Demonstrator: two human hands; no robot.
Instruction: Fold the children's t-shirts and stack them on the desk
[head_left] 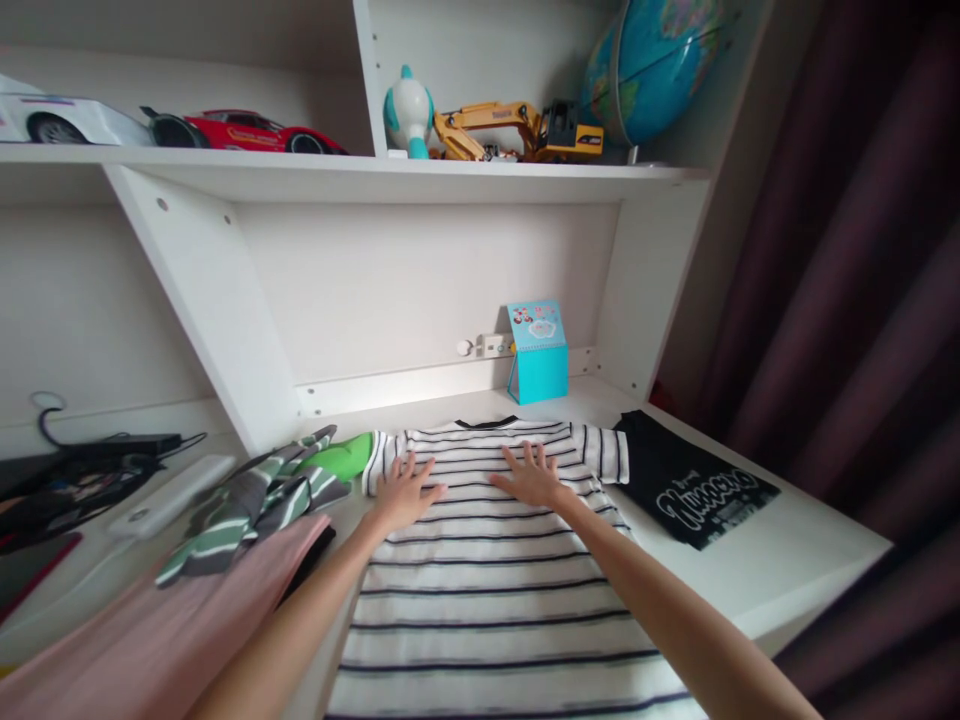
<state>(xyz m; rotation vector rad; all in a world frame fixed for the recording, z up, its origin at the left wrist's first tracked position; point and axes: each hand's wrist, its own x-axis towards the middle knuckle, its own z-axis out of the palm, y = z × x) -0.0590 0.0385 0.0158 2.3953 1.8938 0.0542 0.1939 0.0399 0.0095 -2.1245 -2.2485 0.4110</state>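
Observation:
A white T-shirt with dark stripes (487, 580) lies spread out on the desk, its dark neckline toward the back wall and its short sleeves out to both sides. My left hand (405, 495) rests flat on it near the left sleeve, fingers apart. On the upper right of the chest my right hand (531, 478) lies flat too, fingers spread. Neither hand grips the cloth. The shirt's lower end runs out of view at the bottom.
Right of the shirt lies a folded black garment with white lettering (697, 490). Striped grey-green cloth (255, 500), green cloth (341, 458) and pink cloth (180, 620) lie to the left. A blue desk calendar (541, 372) stands behind. Toys, including a yellow excavator (525, 130), sit on the shelf.

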